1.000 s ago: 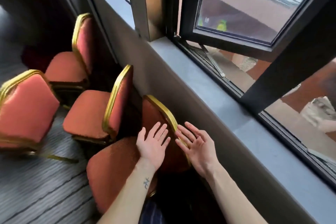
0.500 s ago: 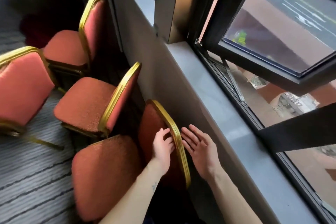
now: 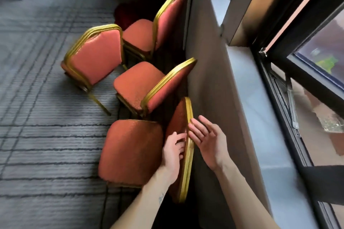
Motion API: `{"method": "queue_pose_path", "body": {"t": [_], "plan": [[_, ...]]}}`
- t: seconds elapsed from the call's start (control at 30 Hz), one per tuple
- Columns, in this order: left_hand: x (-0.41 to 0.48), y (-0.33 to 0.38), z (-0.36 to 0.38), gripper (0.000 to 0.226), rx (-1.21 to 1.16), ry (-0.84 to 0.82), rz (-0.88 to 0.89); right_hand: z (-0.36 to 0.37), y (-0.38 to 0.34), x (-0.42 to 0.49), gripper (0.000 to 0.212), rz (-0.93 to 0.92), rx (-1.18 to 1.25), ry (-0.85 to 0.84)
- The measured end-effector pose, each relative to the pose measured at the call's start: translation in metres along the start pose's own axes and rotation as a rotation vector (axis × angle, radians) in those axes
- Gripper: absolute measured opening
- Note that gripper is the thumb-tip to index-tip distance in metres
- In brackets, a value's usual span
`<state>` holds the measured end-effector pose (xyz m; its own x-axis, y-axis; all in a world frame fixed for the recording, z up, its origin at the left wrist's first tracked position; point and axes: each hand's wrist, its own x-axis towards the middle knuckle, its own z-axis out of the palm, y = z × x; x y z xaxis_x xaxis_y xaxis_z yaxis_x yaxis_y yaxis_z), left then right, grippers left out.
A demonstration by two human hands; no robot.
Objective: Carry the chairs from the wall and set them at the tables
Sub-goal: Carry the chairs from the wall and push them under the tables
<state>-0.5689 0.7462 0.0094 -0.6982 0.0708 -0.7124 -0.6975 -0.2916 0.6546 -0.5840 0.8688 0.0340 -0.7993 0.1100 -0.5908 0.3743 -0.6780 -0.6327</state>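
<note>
Several red padded chairs with gold frames stand along the wall. The nearest chair (image 3: pixel 130 150) is right below me, its backrest (image 3: pixel 178 122) edge-on against the wall. My left hand (image 3: pixel 172 154) is on the front of that backrest, fingers curled onto its gold rim. My right hand (image 3: pixel 207 140) hovers behind the rim between backrest and wall, fingers straight and spread, fingertips close to the rim. A second chair (image 3: pixel 137 83) and a third chair (image 3: pixel 141 33) stand farther along the wall.
A stack of chairs (image 3: pixel 96 57) stands left of the row, turned away from the wall. The grey wall (image 3: pixel 208 80) and window sill (image 3: pixel 247 98) run along the right under an open window (image 3: pixel 297 72). Striped grey carpet (image 3: pixel 46 126) spreads to the left.
My view has swung left and down onto the carpet. My left hand went from flat over the backrest to curled on its rim; the right hand stayed open behind it.
</note>
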Motion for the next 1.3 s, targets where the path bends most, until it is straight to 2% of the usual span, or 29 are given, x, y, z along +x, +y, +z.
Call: {"method": "queue_pose_path", "body": {"t": [0.2, 0.3, 0.4, 0.53, 0.67, 0.77, 0.83, 0.9, 0.97, 1.03, 1.13, 1.3], "plan": [[-0.037, 0.010, -0.057, 0.042, -0.048, 0.185, 0.185, 0.037, 0.024, -0.009, 0.044, 0.076, -0.097, -0.195], [-0.054, 0.027, -0.084, 0.037, -0.062, 0.259, 0.203, 0.063, 0.035, -0.021, 0.041, 0.083, -0.202, -0.309], [-0.060, 0.037, -0.110, 0.042, -0.122, 0.345, 0.210, 0.087, 0.046, -0.030, 0.038, 0.098, -0.236, -0.394], [-0.063, 0.051, -0.134, 0.049, -0.157, 0.556, 0.233, 0.118, 0.059, -0.035, 0.034, 0.111, -0.293, -0.486], [-0.073, 0.062, -0.161, 0.051, -0.028, 0.817, 0.328, 0.152, 0.076, -0.039, 0.029, 0.070, -0.366, -0.530], [-0.079, 0.074, -0.182, 0.052, 0.058, 0.897, 0.364, 0.170, 0.089, -0.044, 0.025, -0.054, -0.535, -0.584], [-0.076, 0.082, -0.196, 0.057, 0.094, 0.903, 0.352, 0.175, 0.097, -0.044, 0.029, -0.308, -0.847, -0.640], [-0.069, 0.090, -0.207, 0.069, 0.143, 0.898, 0.351, 0.179, 0.108, -0.037, 0.042, -0.633, -1.277, -0.718], [-0.068, 0.101, -0.212, 0.058, 0.225, 0.918, 0.392, 0.186, 0.117, -0.030, 0.056, -0.837, -1.561, -0.789], [-0.069, 0.110, -0.221, 0.043, 0.296, 0.941, 0.483, 0.195, 0.126, -0.025, 0.067, -0.885, -1.634, -0.844], [-0.069, 0.115, -0.237, 0.031, 0.402, 0.962, 0.574, 0.210, 0.134, -0.019, 0.071, -0.924, -1.695, -0.895], [-0.058, 0.127, -0.260, 0.033, 0.436, 0.957, 0.599, 0.238, 0.139, 0.003, 0.070, -0.937, -1.709, -0.932]]}}
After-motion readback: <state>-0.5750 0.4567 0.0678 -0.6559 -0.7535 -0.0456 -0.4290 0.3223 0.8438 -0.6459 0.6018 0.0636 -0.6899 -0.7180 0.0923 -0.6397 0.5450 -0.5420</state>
